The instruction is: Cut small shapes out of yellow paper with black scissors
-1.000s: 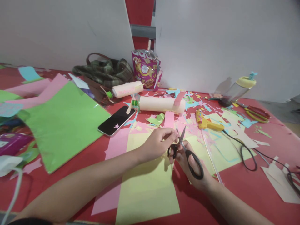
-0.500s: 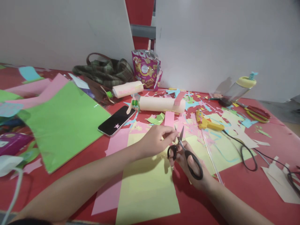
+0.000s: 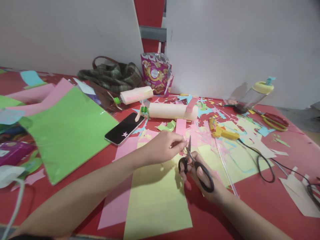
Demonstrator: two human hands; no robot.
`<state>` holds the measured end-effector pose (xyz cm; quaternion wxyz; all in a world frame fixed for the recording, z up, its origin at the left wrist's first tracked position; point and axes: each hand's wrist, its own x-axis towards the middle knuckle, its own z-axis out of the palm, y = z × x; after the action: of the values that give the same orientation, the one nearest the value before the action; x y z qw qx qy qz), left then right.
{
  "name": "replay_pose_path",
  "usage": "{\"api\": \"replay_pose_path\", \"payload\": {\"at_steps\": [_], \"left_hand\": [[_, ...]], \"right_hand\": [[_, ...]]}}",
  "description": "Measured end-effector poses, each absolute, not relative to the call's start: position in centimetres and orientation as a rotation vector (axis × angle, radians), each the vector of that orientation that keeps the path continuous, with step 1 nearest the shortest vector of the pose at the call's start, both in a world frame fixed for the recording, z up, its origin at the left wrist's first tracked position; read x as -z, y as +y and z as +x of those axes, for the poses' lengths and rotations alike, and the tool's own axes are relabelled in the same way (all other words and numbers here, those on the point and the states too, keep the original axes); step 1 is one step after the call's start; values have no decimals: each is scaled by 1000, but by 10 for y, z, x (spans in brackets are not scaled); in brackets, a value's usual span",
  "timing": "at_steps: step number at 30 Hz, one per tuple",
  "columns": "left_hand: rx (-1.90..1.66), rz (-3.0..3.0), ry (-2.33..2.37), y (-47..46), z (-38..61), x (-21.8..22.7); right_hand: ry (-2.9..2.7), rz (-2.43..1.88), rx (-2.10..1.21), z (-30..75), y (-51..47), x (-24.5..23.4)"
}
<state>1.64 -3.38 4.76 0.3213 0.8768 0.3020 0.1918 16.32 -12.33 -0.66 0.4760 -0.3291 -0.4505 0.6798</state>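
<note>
Scissors (image 3: 191, 157) in right hand (image 3: 195, 176), beside left hand (image 3: 164, 146)

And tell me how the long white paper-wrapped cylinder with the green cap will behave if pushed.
The long white paper-wrapped cylinder would probably roll, since its round body lies sideways. The roll may be uneven: a thin cream-coloured blade juts out beside its green cap. That narrow blade looks likeliest to bend or snap.
</note>
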Motion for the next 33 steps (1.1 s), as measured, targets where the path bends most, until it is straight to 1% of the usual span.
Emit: {"api": "replay_pose_path", "payload": {"at_steps": [8,21,33], "left_hand": [[-438,2309,790,-31,13,-47],[-344,2230,831,-29,13,-48],[-407,1998,809,-31,15,-46]], "right_hand": [[-1071,-748,-1749,163,-124,5],[-1121,-831,-1690,166,-124,12],[-1106,-834,-1684,165,-123,10]]}}
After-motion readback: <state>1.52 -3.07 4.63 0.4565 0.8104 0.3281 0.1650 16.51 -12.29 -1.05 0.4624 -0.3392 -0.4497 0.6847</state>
